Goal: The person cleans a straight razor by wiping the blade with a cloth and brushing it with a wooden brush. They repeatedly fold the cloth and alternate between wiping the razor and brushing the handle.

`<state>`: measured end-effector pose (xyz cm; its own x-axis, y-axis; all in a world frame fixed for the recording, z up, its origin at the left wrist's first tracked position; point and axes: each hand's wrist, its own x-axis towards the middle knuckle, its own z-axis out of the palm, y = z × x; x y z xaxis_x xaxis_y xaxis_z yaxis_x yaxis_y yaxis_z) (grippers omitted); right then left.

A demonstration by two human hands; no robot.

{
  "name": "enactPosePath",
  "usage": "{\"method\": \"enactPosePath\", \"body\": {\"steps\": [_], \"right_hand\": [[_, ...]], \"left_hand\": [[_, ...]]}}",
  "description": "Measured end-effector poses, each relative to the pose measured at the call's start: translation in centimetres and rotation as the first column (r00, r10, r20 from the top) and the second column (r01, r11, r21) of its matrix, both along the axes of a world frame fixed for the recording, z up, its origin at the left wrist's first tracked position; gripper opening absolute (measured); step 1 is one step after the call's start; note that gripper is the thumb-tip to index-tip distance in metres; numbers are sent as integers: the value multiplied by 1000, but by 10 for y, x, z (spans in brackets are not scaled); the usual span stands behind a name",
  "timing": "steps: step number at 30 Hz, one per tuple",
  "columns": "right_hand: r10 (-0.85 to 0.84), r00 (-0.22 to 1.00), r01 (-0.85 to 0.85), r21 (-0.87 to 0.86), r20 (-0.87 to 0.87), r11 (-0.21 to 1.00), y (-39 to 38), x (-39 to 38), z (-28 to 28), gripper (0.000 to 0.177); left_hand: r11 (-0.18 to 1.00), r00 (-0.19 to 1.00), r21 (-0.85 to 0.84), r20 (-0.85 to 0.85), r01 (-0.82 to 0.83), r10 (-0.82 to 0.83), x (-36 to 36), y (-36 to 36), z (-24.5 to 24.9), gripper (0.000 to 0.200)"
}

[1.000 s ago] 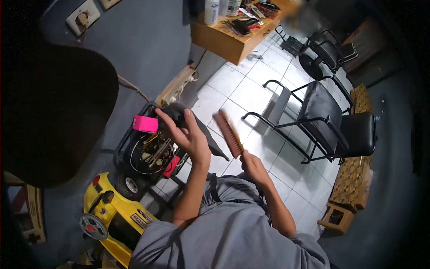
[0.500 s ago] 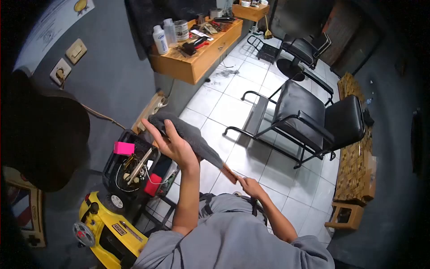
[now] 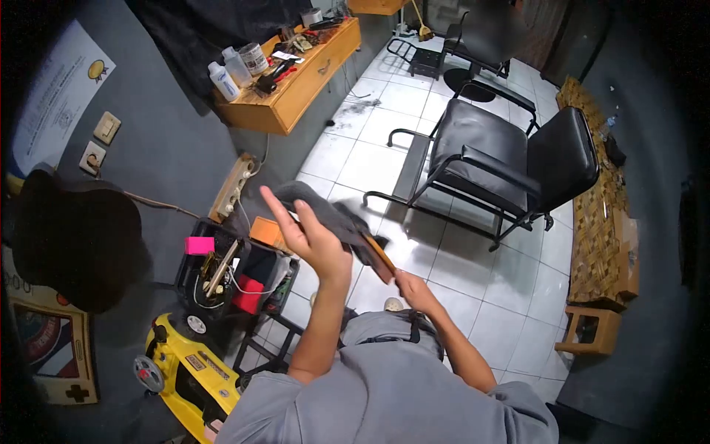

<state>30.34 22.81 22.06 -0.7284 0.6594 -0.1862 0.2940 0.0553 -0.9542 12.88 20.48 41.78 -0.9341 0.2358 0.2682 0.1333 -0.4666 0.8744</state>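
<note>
A dark grey cloth (image 3: 329,214) hangs in the middle of the view, against and behind my left hand (image 3: 318,244). The index finger and thumb of that hand stretch out and apart; its other fingers are hidden behind the cloth. My right hand (image 3: 416,290) is closed round the lower end of a brown wooden brush (image 3: 379,257). The brush slants up toward the cloth, and its upper end lies at the cloth's lower right edge.
A black barber chair (image 3: 488,140) stands ahead on white tiles. To the left are a wooden shelf (image 3: 296,96) with bottles and tools, a black cart (image 3: 214,277) and a yellow toy car (image 3: 196,377). A woven bench (image 3: 592,237) lines the right wall.
The view has shifted, so the shelf and chair sit higher and further left. The brush has turned, showing more of its wooden side, and the cloth has dropped into looser folds.
</note>
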Motion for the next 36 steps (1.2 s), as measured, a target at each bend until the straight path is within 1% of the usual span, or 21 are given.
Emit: {"method": "enactPosePath", "body": {"steps": [2,3,6,7,11,12,14,15,16,18,19,23,25,26,28,30,31,33,34,35,36], "right_hand": [[-16,982,-26,220,187,975,2,37,-74,56],[-43,961,-50,327,272,944,3,38,-72,57],[-194,950,235,-151,244,960,0,55,-47,60],[-245,955,270,-151,165,951,1,55,-35,55],[-244,940,94,-504,-240,859,2,42,67,51],[-192,928,18,-475,-319,880,0,39,79,53],[-39,954,-24,-206,-299,978,-5,32,101,56],[-55,936,59,1,-347,998,-8,24,86,58],[-86,944,87,-11,-319,996,-8,24,66,53],[-116,993,117,-65,10,991,-1,31,39,48],[-150,983,151,0,106,989,1,37,11,48],[-286,917,252,152,277,956,-3,66,-52,58],[-313,902,347,-67,296,935,-1,75,-34,59],[-321,894,386,-176,312,906,0,79,-20,60],[-337,935,353,-257,107,900,-3,79,16,59],[-353,930,305,-317,-105,898,-11,69,67,57],[-252,955,183,-360,-157,915,-11,73,76,57],[-165,965,85,-353,-206,932,-14,69,75,54],[-122,964,34,-345,-237,938,-16,65,73,53],[-182,963,68,-472,-201,879,-13,69,42,54],[-157,982,123,-272,-107,954,-11,72,8,55]], "left_hand": [[1000,1000,-6,-18,-1,1,-2,-1,7,53],[998,997,-49,-74,-26,22,-4,0,8,53],[991,984,-133,-175,-4,-19,-3,2,-11,50],[980,977,-199,-209,6,-48,5,1,-18,50],[890,939,-421,-199,176,-279,43,-13,-47,51],[870,928,-441,-180,221,-326,51,-15,-50,52],[840,862,-480,-282,253,-421,58,-18,-56,50],[803,858,-502,-205,320,-470,61,-18,-54,49],[844,848,-463,-300,271,-437,63,-16,-42,49],[859,880,-349,-159,374,-448,64,-22,-26,49],[874,875,-384,-255,299,-411,61,-22,-29,49],[788,855,-447,-90,423,-510,65,-32,-52,47],[812,848,-390,-128,434,-515,67,-33,-58,43],[792,838,-458,-161,404,-521,65,-34,-67,30],[775,830,-402,-62,488,-554,68,-33,-94,18],[685,761,-472,-47,554,-647,70,-35,-103,21],[670,742,-416,15,615,-671,74,-37,-100,19],[655,689,-276,40,703,-723,84,-32,-81,17],[677,709,-375,-71,633,-702,84,-32,-73,17],[632,664,-337,-28,698,-747,80,-33,-69,17],[583,613,-295,13,757,-790,77,-33,-65,17]]}}
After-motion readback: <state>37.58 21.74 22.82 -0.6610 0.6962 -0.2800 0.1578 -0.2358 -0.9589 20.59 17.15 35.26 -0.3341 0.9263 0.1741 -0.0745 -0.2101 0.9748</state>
